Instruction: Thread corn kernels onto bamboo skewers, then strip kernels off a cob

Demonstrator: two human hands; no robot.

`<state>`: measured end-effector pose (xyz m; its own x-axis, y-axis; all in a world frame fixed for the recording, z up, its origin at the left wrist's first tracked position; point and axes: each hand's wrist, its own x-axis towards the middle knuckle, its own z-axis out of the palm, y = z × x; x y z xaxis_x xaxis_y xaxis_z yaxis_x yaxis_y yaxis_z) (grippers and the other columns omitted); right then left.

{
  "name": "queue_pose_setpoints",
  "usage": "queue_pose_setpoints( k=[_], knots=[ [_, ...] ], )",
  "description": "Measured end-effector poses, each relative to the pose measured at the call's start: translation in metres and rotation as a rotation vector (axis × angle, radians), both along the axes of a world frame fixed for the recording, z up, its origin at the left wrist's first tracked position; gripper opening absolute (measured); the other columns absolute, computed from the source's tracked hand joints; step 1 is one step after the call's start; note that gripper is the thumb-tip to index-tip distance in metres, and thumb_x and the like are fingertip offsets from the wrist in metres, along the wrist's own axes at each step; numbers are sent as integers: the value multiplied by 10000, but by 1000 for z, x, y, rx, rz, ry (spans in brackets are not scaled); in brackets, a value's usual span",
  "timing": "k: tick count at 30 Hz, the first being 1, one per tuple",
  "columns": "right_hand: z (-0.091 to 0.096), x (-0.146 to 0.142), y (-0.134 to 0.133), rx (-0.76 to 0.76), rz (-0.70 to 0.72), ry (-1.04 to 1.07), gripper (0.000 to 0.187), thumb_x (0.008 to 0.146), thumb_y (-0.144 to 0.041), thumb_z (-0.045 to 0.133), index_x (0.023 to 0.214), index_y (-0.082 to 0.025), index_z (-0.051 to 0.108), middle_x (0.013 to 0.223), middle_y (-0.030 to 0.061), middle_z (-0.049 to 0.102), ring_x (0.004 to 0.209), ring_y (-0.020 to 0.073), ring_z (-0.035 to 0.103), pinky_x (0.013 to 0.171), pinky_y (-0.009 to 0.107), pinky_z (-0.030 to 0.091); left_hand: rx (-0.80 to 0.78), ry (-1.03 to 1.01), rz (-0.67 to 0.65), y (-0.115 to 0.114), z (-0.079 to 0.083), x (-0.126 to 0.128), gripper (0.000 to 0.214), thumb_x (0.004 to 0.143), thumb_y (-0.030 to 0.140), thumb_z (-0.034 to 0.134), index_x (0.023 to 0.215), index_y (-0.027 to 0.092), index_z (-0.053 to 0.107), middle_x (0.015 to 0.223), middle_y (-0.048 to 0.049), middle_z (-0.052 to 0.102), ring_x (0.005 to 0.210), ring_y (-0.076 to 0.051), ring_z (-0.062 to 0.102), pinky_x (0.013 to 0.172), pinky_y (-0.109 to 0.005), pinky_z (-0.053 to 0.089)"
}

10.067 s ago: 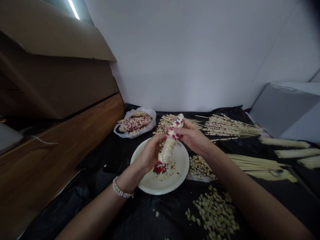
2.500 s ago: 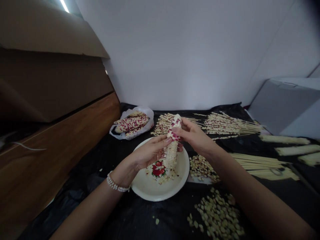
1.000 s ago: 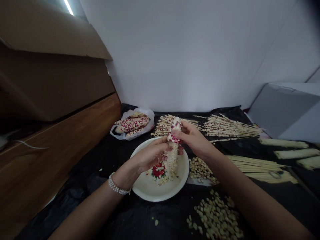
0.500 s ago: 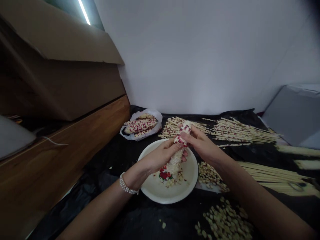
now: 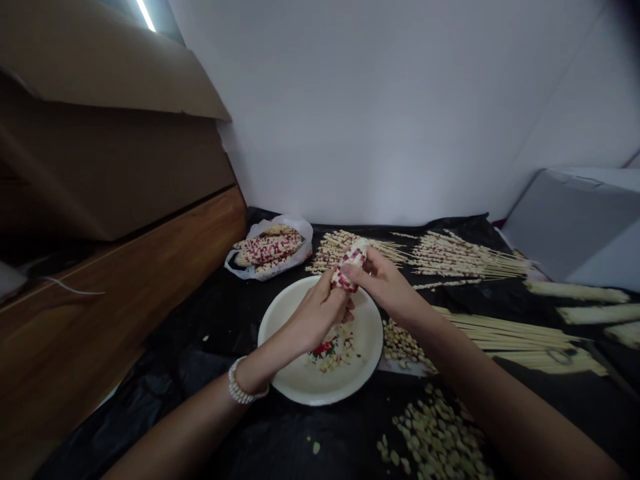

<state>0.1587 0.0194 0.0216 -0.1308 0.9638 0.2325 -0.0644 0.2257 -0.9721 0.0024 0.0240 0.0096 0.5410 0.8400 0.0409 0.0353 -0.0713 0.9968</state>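
A corn cob (image 5: 351, 261) with white and red kernels is held over a white plate (image 5: 295, 383). My left hand (image 5: 317, 317) is wrapped round the cob's bare lower part, hiding it. My right hand (image 5: 384, 285) grips the cob's upper end, thumb pressed on the red kernels. Loose kernels (image 5: 336, 347) lie on the plate over its red flower print.
A plastic bag of whole cobs (image 5: 267, 249) lies at the back left. Skewers threaded with kernels (image 5: 463, 260) and bare bamboo sticks (image 5: 520, 333) spread to the right. Kernel piles (image 5: 433, 433) lie on the black sheet. Wooden furniture stands left, a grey box (image 5: 575, 223) right.
My left hand has slid up the cob and closed round the bare part that showed before. The cob sits a little higher above the plate. The head camera shifted slightly.
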Motion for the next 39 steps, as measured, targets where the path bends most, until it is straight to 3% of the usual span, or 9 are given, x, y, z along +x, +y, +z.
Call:
queue_pose_setpoints(
  k=[5, 9, 11, 14, 19, 23, 28, 34, 39],
  knots=[
    [-4, 1, 5, 46, -63, -17, 287, 750, -389, 706, 899, -231, 519, 875, 13, 601, 810, 171, 562, 749, 331, 483, 385, 294, 166, -5, 3, -3, 229, 883, 311, 467, 1061, 196, 554, 859, -53, 596, 766, -216, 519, 733, -347, 381],
    [-4, -1, 4, 38, -61, -16, 291, 733, -381, 711, 891, -229, 519, 853, 7, 605, 795, 175, 567, 739, 338, 479, 456, 347, 179, 0, 3, -6, 249, 852, 182, 440, 1059, 198, 578, 864, -49, 595, 801, -229, 516, 778, -363, 366],
    [-3, 0, 4, 31, -60, -2, 292, 729, -397, 715, 871, -231, 521, 845, 13, 610, 792, 180, 572, 739, 343, 484, 401, 275, 161, 4, 2, -6, 316, 811, 132, 453, 1085, 206, 592, 902, -50, 607, 855, -231, 527, 805, -361, 377],
    [0, 4, 5, 34, -68, 25, 280, 738, -411, 713, 859, -235, 532, 861, 21, 617, 802, 181, 574, 752, 345, 489, 120, 98, 77, 9, 3, -4, 355, 791, 131, 471, 1115, 201, 599, 932, -51, 634, 875, -216, 560, 793, -350, 418],
    [1, 10, 7, 51, -70, 53, 277, 765, -413, 697, 925, -240, 551, 918, 28, 617, 850, 184, 581, 783, 344, 489, -248, -120, 41, 10, 12, -1, 234, 803, 277, 614, 1018, 187, 639, 957, -45, 652, 843, -170, 591, 744, -303, 442],
    [2, 9, 5, 60, -80, 40, 273, 758, -403, 703, 909, -235, 548, 905, 28, 614, 840, 185, 577, 764, 341, 488, -324, -187, 63, 6, 15, 1, 186, 773, 272, 659, 931, 175, 652, 882, -26, 657, 796, -142, 586, 731, -276, 436],
    [0, 3, 3, 60, -80, 1, 259, 752, -374, 716, 851, -225, 528, 813, 7, 593, 755, 166, 558, 702, 327, 475, -369, -175, 52, 3, 14, 5, 148, 760, 221, 509, 784, 151, 638, 711, -19, 625, 624, -127, 519, 631, -279, 416],
    [-3, 2, 6, 67, -88, 6, 272, 738, -392, 717, 849, -225, 533, 803, 2, 595, 743, 162, 550, 689, 320, 469, -384, -195, 71, 2, 12, 4, 258, 582, 77, 500, 794, 159, 620, 665, 5, 604, 618, -131, 538, 608, -269, 390],
    [1, 6, 6, 72, -95, 39, 256, 744, -382, 712, 879, -224, 562, 850, 8, 626, 791, 169, 576, 746, 334, 480, -470, -275, -48, 5, 13, 0, 222, 788, 247, 556, 965, 159, 658, 807, -42, 672, 757, -175, 604, 708, -306, 437]
  ],
)
